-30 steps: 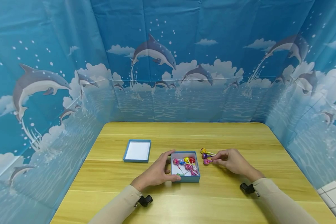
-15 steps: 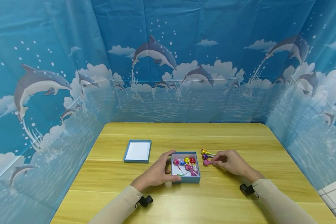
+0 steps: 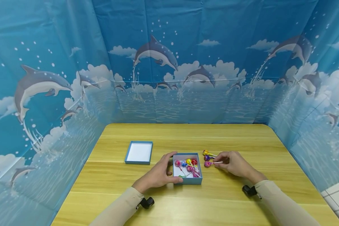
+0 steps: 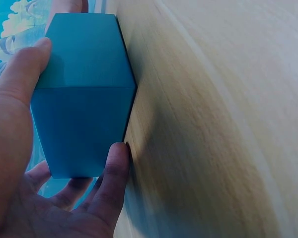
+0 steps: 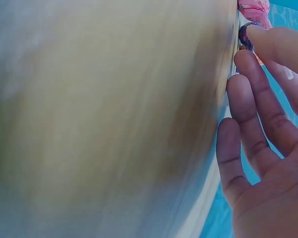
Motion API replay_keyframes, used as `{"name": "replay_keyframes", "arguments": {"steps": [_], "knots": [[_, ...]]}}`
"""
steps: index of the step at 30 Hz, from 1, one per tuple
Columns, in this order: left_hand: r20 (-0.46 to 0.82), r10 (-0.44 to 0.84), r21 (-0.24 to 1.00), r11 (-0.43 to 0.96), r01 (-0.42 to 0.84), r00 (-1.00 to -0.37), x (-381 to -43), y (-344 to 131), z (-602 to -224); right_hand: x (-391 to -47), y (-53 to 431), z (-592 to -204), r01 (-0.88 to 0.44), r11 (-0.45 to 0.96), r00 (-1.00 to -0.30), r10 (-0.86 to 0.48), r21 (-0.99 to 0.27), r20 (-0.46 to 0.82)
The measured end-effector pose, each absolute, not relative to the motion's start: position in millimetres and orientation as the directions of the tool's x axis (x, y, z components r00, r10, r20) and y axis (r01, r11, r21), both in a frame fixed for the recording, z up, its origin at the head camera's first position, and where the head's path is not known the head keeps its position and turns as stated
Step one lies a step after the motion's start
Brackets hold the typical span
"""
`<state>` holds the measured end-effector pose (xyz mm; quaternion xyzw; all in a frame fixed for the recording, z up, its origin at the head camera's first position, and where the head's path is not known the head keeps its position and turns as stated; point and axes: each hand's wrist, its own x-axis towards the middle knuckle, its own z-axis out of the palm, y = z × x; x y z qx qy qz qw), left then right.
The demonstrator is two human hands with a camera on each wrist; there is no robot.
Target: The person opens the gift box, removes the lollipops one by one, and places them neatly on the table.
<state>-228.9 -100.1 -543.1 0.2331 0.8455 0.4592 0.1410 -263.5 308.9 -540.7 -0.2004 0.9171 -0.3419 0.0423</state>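
My left hand (image 3: 157, 175) grips the blue box (image 3: 187, 181) from its left side, the thumb at the front wall and the fingers along the side and back. In the left wrist view the box (image 4: 84, 129) sits between thumb and fingers. Several wrapped lollipops (image 3: 189, 169) lie inside it. Right of the box, my right hand (image 3: 234, 163) pinches the stick of a pink lollipop (image 3: 207, 164) at the table. A purple lollipop (image 3: 207, 158) and a yellow one (image 3: 205, 152) lie just behind it. In the right wrist view the thumb hides part of the pinch.
A shallow blue lid (image 3: 139, 153) with a white inside lies on the wooden table (image 3: 164, 133), left of and behind the box. A dolphin-print curtain (image 3: 169, 103) encloses the table's back and sides.
The pink lollipop has shifted slightly left and more of its white stick shows. The right fingers have barely moved. My left hand, the box and the lid stay in place.
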Motion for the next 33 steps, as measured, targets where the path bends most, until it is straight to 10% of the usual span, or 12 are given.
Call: {"name": "replay_keyframes", "arguments": {"steps": [33], "knots": [[-0.021,0.522,0.857,0.449,0.254,-0.853,-228.5,-99.7,-544.1,-256.1,301.8,-525.4,-0.447,0.716,-0.888,-0.429,-0.537,0.168]]}}
